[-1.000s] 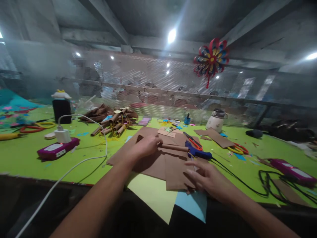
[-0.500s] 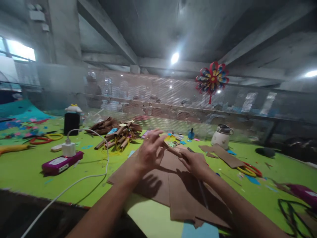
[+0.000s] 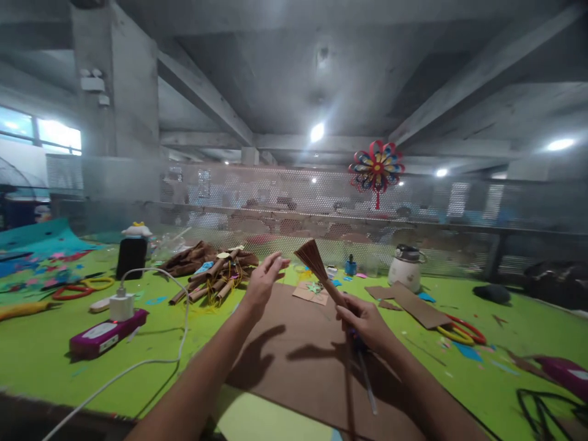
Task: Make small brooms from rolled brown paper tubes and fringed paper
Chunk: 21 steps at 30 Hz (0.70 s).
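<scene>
My right hand [image 3: 365, 321] grips the stem of a small brown paper broom [image 3: 318, 264], a rolled stick with a fringed fan at its top, held upright over the brown paper sheets [image 3: 298, 349]. My left hand [image 3: 265, 279] is raised just left of the fringe, fingers spread, holding nothing. A blue glue gun lies partly hidden under my right hand.
On the green table [image 3: 55, 373] lie a pile of rolled brown paper pieces [image 3: 209, 269], a magenta power strip with white charger [image 3: 108, 331], scissors [image 3: 459, 331], a white jar [image 3: 407, 267] and a black speaker [image 3: 131, 257]. A mesh screen with a paper pinwheel [image 3: 376, 168] stands behind.
My right hand has taken the paper broom and lifted it upright. My left hand has let go of it and opened beside the fringe. The view has tilted upward.
</scene>
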{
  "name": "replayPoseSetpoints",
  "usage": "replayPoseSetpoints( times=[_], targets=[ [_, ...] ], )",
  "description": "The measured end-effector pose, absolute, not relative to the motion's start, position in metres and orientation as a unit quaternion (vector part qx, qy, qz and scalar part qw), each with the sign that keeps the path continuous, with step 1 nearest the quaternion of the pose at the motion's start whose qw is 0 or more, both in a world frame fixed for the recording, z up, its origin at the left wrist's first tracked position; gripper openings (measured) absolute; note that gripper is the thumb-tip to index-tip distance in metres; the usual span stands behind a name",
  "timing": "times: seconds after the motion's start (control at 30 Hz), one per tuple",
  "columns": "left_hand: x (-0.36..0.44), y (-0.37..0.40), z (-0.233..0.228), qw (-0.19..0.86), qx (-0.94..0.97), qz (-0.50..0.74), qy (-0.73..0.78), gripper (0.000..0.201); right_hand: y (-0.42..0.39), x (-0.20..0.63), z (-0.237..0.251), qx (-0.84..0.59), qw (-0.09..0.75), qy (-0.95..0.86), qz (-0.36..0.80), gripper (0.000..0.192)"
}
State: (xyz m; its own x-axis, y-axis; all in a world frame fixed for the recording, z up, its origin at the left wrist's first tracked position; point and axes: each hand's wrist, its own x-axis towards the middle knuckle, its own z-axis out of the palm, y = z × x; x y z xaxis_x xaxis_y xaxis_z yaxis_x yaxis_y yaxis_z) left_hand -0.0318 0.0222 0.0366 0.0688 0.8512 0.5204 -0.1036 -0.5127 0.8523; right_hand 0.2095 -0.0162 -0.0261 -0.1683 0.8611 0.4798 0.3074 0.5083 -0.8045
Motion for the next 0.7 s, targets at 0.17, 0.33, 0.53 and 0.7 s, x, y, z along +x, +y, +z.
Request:
replayPoseSetpoints(
  times=[0.17, 0.33, 0.53, 0.7],
  targets=[
    [-0.001, 0.011, 0.052, 0.503, 0.642, 0.517, 0.260, 0.053, -0.016, 0.203, -0.024, -0.410, 0.533, -0.693, 0.260, 0.030],
    [0.036, 0.013, 0.038, 0.527, 0.631, 0.526, 0.217, 0.044, -0.012, 0.185, -0.030, -0.462, 0.560, -0.677, 0.125, 0.026],
    [0.069, 0.020, 0.004, 0.483, 0.631, 0.511, 0.328, 0.037, -0.005, 0.183, -0.050, -0.522, 0.550, -0.652, -0.004, 0.027],
    [0.047, 0.004, 0.012, 0.271, 0.624, 0.557, 0.477, 0.032, -0.001, 0.186, -0.056, -0.561, 0.531, -0.634, -0.020, 0.026]
  ],
)
